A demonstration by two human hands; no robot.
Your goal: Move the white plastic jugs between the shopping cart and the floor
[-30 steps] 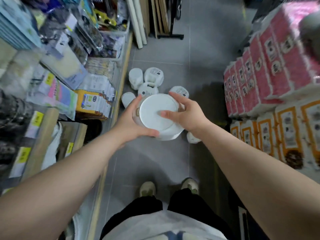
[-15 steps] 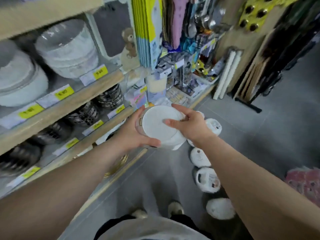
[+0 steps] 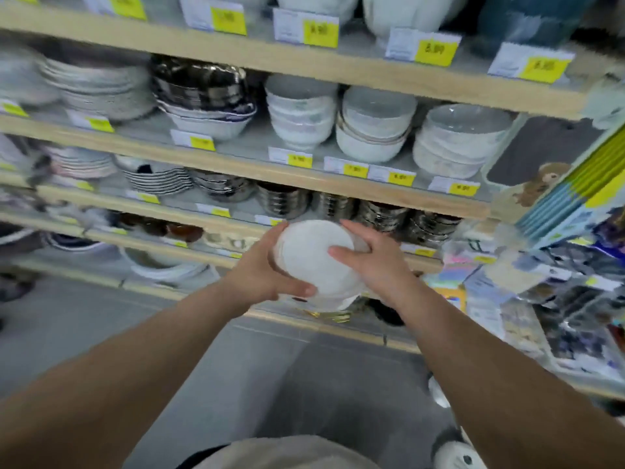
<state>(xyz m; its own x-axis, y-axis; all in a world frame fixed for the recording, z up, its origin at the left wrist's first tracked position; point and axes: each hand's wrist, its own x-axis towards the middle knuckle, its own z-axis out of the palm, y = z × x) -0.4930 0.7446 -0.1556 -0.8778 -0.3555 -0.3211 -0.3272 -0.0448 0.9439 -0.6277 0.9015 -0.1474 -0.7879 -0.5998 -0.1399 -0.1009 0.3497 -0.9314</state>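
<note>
As left hand and right hand still clasp the jug, shelves now loom.

White jug, yellow price tags, grey floor

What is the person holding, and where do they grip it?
A white plastic jug, gripped on opposite sides by the left hand and the right hand.
</note>
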